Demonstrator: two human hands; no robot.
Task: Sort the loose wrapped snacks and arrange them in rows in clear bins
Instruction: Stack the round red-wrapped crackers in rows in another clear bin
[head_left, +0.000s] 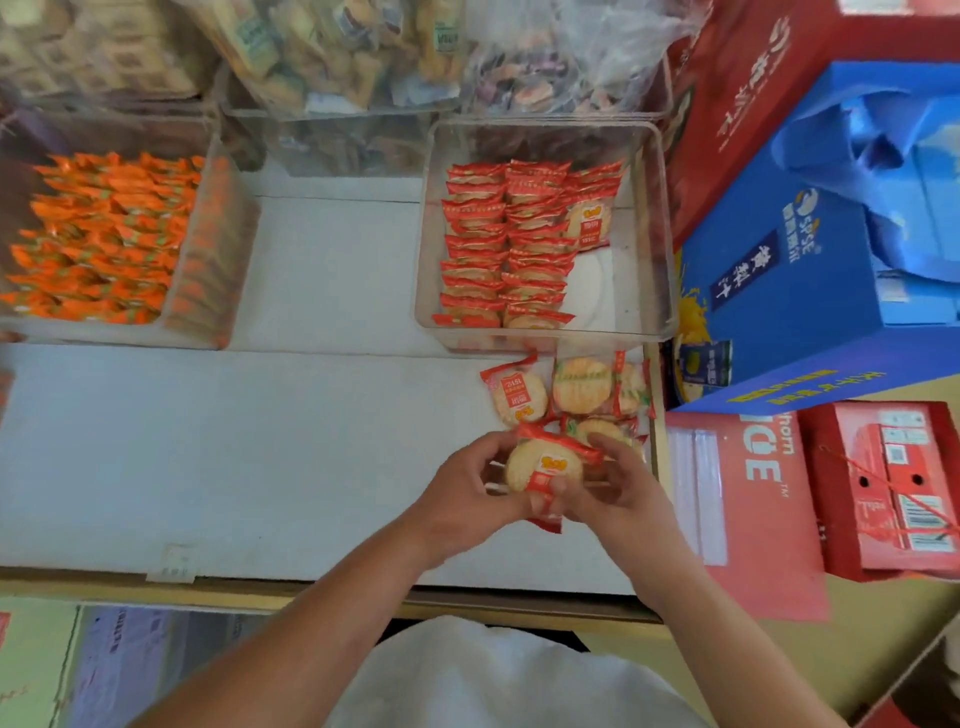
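Both hands hold a small stack of red-wrapped rice crackers (545, 465) above the white shelf. My left hand (462, 493) grips the stack's left side and my right hand (618, 488) grips its right side. Just beyond them several loose wrapped crackers (576, 387) lie on the shelf. Behind those stands a clear bin (652, 234) with two full rows of the same red crackers (501, 244) and a short third row at its back right.
A second clear bin (208, 249) of orange-wrapped snacks stands at the left. More bins with mixed snacks line the back. Blue (789, 291) and red (883, 488) cartons crowd the right side. The white shelf (291, 415) has a front edge near me.
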